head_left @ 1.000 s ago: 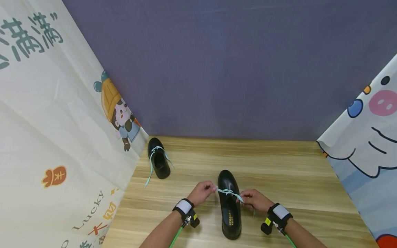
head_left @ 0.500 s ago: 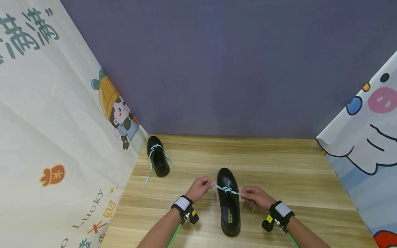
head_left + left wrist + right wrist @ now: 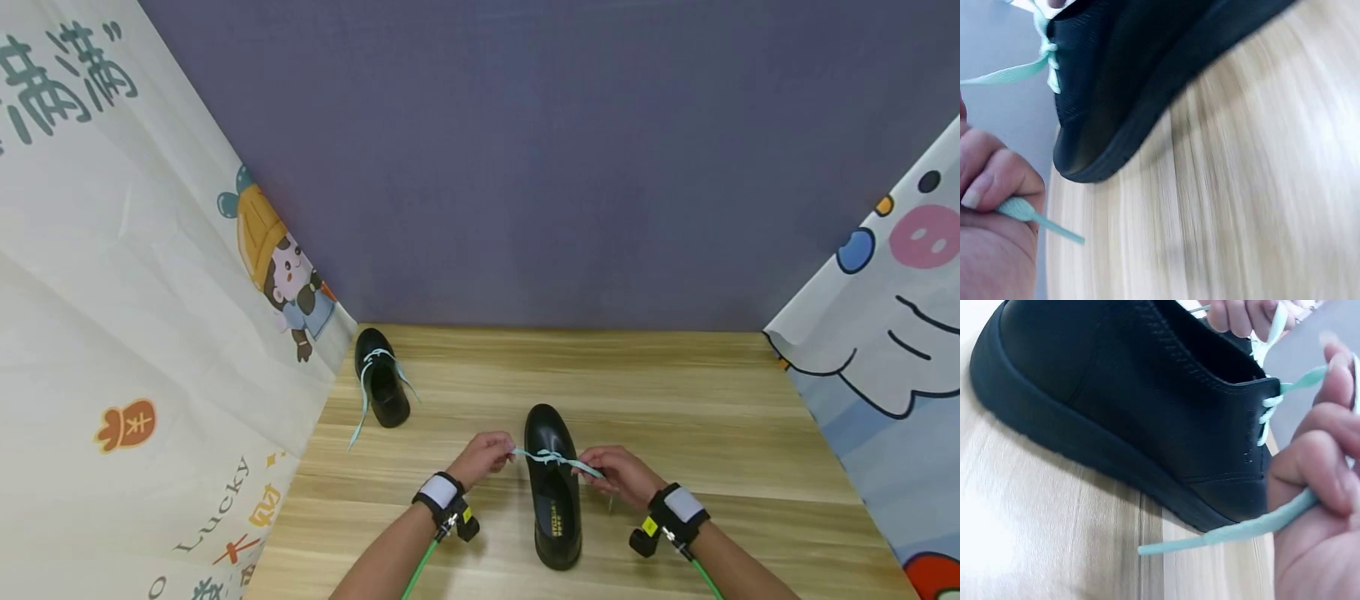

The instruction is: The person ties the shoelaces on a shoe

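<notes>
A black shoe (image 3: 553, 487) with a mint-green lace (image 3: 555, 457) stands on the wooden table (image 3: 712, 417), toe pointing away from me. My left hand (image 3: 486, 455) pinches the lace's left end beside the shoe; the end (image 3: 1029, 215) pokes out from its curled fingers. My right hand (image 3: 615, 471) grips the right end on the other side, and the lace tail (image 3: 1229, 534) hangs from its fist. The lace runs taut across the shoe's eyelets (image 3: 1264, 419) between the hands.
A second black shoe (image 3: 381, 379) with a loose mint lace stands at the table's far left, by a printed cloth (image 3: 150, 292). Another printed cloth (image 3: 885, 317) hangs on the right. A purple wall (image 3: 525, 167) closes the back.
Both hands keep hold of the lace ends. The right hand has shifted slightly outward and down, drawing its end lower across the shoe. The view has tilted a little.
</notes>
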Demonstrator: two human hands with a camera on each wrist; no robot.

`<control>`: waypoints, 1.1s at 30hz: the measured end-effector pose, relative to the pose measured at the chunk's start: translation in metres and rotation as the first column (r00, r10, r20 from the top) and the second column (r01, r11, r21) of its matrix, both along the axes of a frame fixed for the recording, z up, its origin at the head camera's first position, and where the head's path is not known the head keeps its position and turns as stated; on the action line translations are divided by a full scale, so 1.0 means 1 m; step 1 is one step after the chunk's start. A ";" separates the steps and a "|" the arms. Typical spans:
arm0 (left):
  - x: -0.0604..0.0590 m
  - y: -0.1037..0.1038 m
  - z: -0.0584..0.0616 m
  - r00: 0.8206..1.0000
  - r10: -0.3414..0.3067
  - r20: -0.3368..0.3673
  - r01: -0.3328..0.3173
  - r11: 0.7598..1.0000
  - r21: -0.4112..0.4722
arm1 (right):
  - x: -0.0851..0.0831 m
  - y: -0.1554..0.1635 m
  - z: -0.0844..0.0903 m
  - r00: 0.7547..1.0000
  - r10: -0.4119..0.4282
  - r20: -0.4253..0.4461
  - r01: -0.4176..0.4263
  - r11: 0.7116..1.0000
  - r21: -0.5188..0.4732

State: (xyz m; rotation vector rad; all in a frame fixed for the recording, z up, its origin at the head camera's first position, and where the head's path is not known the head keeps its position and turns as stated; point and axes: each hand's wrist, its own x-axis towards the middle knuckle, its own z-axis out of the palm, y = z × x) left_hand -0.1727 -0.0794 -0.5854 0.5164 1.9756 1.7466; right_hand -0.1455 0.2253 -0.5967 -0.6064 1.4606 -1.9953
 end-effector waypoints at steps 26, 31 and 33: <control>-0.005 -0.013 -0.011 0.873 -0.106 -0.476 -0.127 0.893 -0.432 | 0.000 0.021 -0.007 0.884 -0.068 -0.462 0.352 0.746 0.565; -0.004 -0.014 -0.013 0.854 -0.091 -0.513 -0.181 0.872 -0.454 | -0.001 0.021 -0.007 0.844 -0.079 -0.530 0.408 0.736 0.540; -0.003 -0.015 -0.014 0.857 -0.079 -0.510 -0.177 0.883 -0.434 | -0.001 0.020 -0.007 0.831 -0.074 -0.551 0.418 0.737 0.531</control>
